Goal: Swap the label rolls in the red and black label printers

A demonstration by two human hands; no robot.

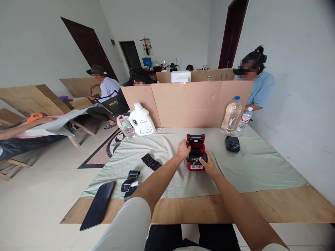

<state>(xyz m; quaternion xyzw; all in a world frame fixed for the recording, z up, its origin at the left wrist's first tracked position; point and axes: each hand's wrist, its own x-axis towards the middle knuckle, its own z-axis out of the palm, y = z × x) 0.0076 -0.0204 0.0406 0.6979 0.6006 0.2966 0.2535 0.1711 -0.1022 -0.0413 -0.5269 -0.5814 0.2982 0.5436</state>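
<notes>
A small red and black device (195, 150) with its lid raised stands on the pale green cloth (251, 164) in the middle of the table. My left hand (183, 149) grips the device's left side. My right hand (206, 164) rests on its front right corner, fingers on the black part in the opening. A black lid-like piece (232, 143) lies to the right of the device. Black strips (151, 161) lie to its left.
A dark phone (98, 205) and black rolls (130, 180) lie near the table's front left edge. A white jug (141, 119), a small jar (126, 126) and two clear bottles (231, 115) stand before a cardboard screen (188, 103). Other people sit behind the screen and at the left.
</notes>
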